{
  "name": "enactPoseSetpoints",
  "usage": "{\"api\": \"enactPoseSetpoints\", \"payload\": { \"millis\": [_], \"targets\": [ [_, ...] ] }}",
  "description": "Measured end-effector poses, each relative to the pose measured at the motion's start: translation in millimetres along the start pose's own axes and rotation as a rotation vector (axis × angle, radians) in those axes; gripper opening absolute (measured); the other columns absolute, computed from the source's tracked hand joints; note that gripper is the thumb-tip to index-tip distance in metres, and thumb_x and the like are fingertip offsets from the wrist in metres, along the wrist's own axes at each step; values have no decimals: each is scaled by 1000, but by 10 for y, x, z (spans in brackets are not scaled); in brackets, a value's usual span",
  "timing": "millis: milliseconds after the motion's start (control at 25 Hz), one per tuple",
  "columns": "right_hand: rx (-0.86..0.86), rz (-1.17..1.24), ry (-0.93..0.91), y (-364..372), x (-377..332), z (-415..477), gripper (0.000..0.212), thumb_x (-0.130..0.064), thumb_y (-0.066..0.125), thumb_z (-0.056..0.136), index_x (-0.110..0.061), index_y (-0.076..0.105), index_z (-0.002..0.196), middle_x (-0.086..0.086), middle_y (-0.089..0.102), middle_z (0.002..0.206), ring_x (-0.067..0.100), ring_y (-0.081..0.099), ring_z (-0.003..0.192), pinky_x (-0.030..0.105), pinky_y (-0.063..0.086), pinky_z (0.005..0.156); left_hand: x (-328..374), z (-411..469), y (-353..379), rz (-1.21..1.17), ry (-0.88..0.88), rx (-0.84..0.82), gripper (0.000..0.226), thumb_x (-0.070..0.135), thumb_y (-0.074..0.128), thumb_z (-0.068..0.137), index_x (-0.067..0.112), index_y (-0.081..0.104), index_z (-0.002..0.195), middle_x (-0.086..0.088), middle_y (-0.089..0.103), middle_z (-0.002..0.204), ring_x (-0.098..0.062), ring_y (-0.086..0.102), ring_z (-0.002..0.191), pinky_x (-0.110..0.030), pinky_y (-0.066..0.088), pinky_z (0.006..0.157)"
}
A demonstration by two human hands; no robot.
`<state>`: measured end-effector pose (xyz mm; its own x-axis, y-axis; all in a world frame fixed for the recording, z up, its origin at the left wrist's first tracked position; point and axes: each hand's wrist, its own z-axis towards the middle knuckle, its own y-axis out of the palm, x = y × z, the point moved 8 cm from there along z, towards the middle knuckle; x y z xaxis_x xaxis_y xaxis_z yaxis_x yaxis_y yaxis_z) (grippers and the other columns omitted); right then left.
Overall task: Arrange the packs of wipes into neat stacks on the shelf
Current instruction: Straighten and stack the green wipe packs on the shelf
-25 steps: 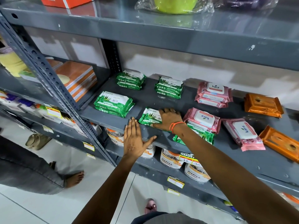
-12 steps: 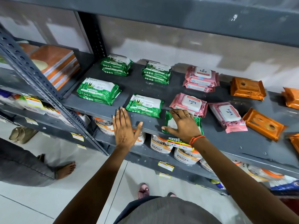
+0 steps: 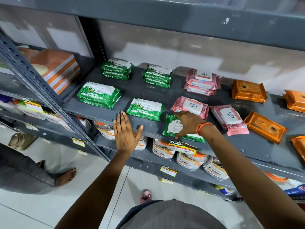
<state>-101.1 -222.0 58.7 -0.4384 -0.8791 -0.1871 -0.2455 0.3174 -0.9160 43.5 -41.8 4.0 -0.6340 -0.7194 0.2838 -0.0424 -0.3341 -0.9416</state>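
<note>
Nearest, the left hand [image 3: 126,134] lies flat with fingers spread open on the front lip of the grey metal shelf [image 3: 219,146], above a white tiled floor [image 3: 49,204]. The right hand [image 3: 188,123] rests open-fingered on a green wipes pack [image 3: 171,128] at the shelf's edge. Farther back lie green stacks [image 3: 99,95], pink packs [image 3: 202,81] and orange packs [image 3: 248,91] against a pale wall [image 3: 165,52].

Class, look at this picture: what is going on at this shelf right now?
A person is tidying packs of wipes on a grey shelf. The right hand lies on a green pack turned face down at the front edge, fingers spread, no firm grip yet. The left hand rests flat on the shelf lip. Some green and pink packs are already stacked at the back; others lie single.
</note>
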Motion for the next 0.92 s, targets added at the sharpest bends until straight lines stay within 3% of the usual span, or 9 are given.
{"api": "enactPoseSetpoints", "payload": {
  "millis": [160,280,360,440,560,640,760,840,920],
  "targets": [
    [82,72,-54,-247,-210,112,89,-52,78,59,-8,47,130,14,60,126,32,57,111,37,49,97,3,14,-3,9,-1,-7,94,70,6,85,-2,11,145,-22,23,154,-33,21,143,-47,13,118],
    [222,82,-18,-575,-448,356,75,-55,77,57,-6,60,110,4,64,81,26,61,78,32,54,69,16,3,-17,5,-3,1,94,70,6,85,-2,12,145,-22,23,154,-33,21,143,-48,13,118],
    [247,83,62,-704,-576,570,66,-58,75,59,-5,63,96,2,57,66,21,55,62,28,47,53,11,3,-20,-18,1,-4,94,71,5,84,-1,10,146,-21,21,154,-33,19,143,-48,11,118],
    [268,50,125,-746,-667,774,64,-64,70,62,-7,63,89,9,65,79,24,60,71,27,44,56,15,6,-44,-62,8,13,94,71,9,84,0,12,146,-20,20,155,-32,19,144,-48,11,117],
    [274,33,264,-690,-625,986,81,-73,52,72,-12,54,126,16,53,132,30,49,123,35,49,87,32,-12,-84,-93,29,31,91,69,16,87,-1,20,145,-21,27,152,-33,25,142,-50,17,115],
    [291,71,320,-725,-554,982,69,-65,42,85,-14,52,130,16,45,141,31,42,130,36,46,95,21,-22,-78,-84,29,33,91,69,16,87,-1,19,145,-20,26,153,-32,25,142,-49,18,116],
    [239,-49,180,-806,-564,955,48,-29,49,91,-23,41,138,16,33,148,35,50,122,38,47,94,-16,10,-30,-85,14,17,92,71,11,85,2,13,146,-18,20,155,-31,18,144,-49,11,116],
    [3,-146,-9,-693,-690,926,78,-10,58,85,-31,18,148,10,18,157,30,47,125,37,47,96,-16,22,-9,-76,15,12,92,71,13,85,2,11,146,-18,18,156,-31,16,144,-50,11,116],
    [-148,-215,-124,-574,-814,880,92,-8,67,80,-30,11,149,5,11,160,26,40,133,38,43,102,-20,19,-5,-73,11,15,91,70,16,85,2,12,146,-19,19,155,-31,18,144,-50,14,116]
  ]
}}
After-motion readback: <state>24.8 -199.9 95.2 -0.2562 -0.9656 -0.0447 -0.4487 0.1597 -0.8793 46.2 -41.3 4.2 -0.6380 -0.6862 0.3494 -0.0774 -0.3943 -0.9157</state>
